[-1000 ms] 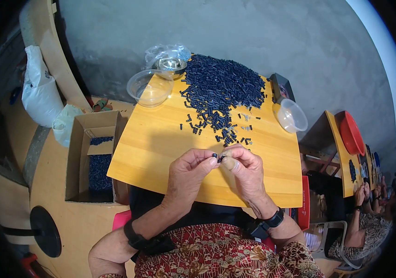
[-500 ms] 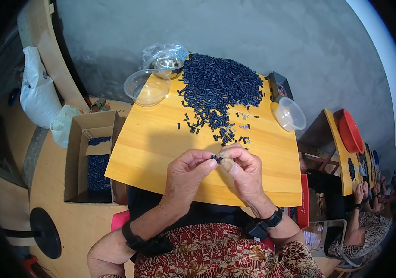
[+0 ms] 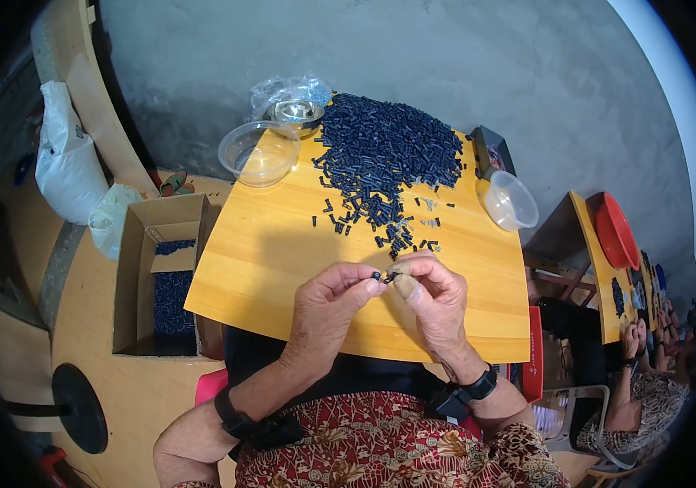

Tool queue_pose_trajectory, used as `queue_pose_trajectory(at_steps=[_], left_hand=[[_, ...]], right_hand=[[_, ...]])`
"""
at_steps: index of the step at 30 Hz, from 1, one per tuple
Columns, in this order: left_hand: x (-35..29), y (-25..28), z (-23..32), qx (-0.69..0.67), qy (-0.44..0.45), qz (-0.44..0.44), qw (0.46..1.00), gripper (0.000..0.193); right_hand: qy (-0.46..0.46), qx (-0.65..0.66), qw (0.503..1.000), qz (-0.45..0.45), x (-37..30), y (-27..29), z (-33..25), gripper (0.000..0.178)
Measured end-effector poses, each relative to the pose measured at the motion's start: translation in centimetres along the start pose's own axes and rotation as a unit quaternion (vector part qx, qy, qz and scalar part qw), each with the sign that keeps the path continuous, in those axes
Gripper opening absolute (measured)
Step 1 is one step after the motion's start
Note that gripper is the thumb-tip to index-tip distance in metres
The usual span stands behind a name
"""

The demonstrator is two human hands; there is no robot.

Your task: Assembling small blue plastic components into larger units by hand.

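Over the near part of the wooden table, both hands meet fingertip to fingertip. My left hand point(image 3: 325, 305) pinches a small black cylindrical part point(image 3: 376, 276) between thumb and forefinger. Opposite it, my right hand point(image 3: 436, 302) is closed on another small black piece point(image 3: 391, 277), mostly covered by thumb and finger; whether the two pieces touch I cannot tell. Beyond the hands spreads a big heap of short black plastic parts point(image 3: 388, 146), with loose ones trailing toward me. A few small pale, silvery pieces point(image 3: 429, 221) lie at its right side.
A clear plastic bowl point(image 3: 242, 167) and a metal bowl point(image 3: 295, 114) stand at the table's point(image 3: 283, 260) far left. At the right edge are a clear tub point(image 3: 510, 202) and a black tray point(image 3: 490, 150). A cardboard box point(image 3: 140, 285) with dark parts sits left; people work at right.
My right hand's fingertips have shifted slightly, and the small gap between the hands shows a little more. My left hand is nearly still.
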State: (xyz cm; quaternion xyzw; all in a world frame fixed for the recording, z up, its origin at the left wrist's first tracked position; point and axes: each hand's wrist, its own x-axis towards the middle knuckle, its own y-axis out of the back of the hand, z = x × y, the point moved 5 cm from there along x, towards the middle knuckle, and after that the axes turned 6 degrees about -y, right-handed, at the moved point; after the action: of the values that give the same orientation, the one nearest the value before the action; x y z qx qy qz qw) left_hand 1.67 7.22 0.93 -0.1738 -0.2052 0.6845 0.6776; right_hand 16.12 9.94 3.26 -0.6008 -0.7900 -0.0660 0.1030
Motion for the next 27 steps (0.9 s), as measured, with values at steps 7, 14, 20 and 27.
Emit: queue_pose_trajectory(at_steps=[7,14,20,27], left_hand=[[-0.23,-0.39,-0.45,-0.006,0.012,-0.022,1.000,0.016],[-0.32,-0.55,-0.53,0.025,0.012,-0.042,0.999,0.017],[-0.40,-0.68,-0.48,0.024,0.006,-0.046,0.999,0.018],[-0.44,-0.66,-0.44,0.048,0.010,-0.055,0.997,0.017]], right_hand=[[0.020,-0.003,1.000,0.016,-0.05,0.39,-0.16,0.010],[0.017,-0.019,1.000,0.014,-0.04,0.30,-0.45,0.012],[0.016,-0.040,0.999,0.016,-0.05,0.35,-0.42,0.013],[0.032,-0.093,0.995,0.025,-0.04,0.39,-0.92,0.011]])
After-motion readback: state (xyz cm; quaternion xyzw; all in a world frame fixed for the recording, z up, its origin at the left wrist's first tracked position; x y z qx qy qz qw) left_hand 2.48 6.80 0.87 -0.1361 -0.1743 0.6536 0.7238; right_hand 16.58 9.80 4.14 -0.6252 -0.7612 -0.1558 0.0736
